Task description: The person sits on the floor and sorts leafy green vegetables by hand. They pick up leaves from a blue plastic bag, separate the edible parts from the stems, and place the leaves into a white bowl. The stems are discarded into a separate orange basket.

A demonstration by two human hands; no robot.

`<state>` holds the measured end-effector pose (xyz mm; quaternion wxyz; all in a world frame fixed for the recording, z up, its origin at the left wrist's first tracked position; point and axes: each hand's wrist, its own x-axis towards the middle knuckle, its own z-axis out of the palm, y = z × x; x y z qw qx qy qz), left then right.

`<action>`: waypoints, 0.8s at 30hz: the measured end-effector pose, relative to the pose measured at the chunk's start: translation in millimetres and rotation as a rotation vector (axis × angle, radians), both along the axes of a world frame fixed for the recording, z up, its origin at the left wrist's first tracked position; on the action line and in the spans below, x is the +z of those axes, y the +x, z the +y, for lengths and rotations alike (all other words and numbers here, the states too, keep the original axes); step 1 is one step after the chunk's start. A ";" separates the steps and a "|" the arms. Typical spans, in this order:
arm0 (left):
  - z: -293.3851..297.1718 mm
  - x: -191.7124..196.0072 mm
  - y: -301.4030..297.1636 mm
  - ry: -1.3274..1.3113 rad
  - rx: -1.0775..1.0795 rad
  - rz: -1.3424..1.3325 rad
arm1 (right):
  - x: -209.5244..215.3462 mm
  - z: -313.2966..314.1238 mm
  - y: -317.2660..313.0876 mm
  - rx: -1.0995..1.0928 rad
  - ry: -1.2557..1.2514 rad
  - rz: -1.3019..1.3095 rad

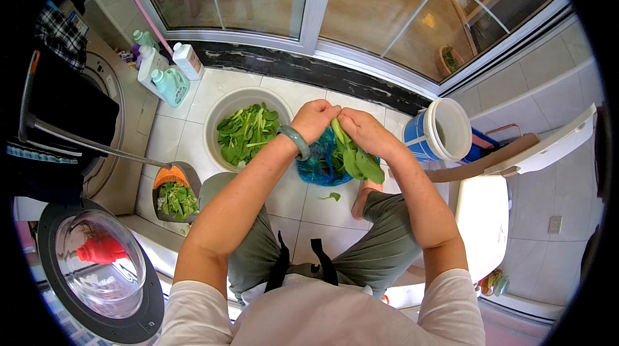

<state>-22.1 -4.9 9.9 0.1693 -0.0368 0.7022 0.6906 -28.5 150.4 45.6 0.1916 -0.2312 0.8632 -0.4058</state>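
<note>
My left hand [316, 118] and my right hand [362, 132] meet in front of me, fingers closed around the stem ends of a leafy green vegetable [356, 156]. Its broad leaves hang down below my right hand. Under them a blue plastic bag [316, 164] lies on the floor with more greens inside, partly hidden by my left hand and the leaves. Left of the bag stands a wide pale basin [213, 128] holding a heap of green leaves and stems [248, 130]. A loose leaf [331, 197] lies on the tiles near my foot.
A dustpan [187, 173] with leaf scraps and an orange-edged broom is at left, beside a front-loading washer whose round door [100, 265] hangs open. Detergent bottles [171, 85] stand behind. A white-and-blue bucket [445, 130] is at right. Glass sliding doors [316, 10] run along the back.
</note>
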 end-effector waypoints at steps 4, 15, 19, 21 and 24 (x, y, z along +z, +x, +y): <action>-0.9 4.5 1.2 0.060 -0.015 -0.020 | -10.3 4.2 -4.5 0.007 -0.091 -0.139; -8.5 27.0 7.9 0.263 -0.024 -0.076 | -1.5 -2.3 2.2 -0.191 -0.471 -0.578; -10.2 29.9 8.8 0.294 0.001 -0.011 | 3.3 -3.7 0.0 -0.152 -0.427 -0.512; -11.5 28.8 8.3 0.281 -0.006 0.038 | 7.0 -4.9 -0.6 -0.158 -0.421 -0.530; -12.5 26.1 7.8 0.277 -0.036 0.096 | 8.1 -4.2 -4.3 -0.176 -0.426 -0.508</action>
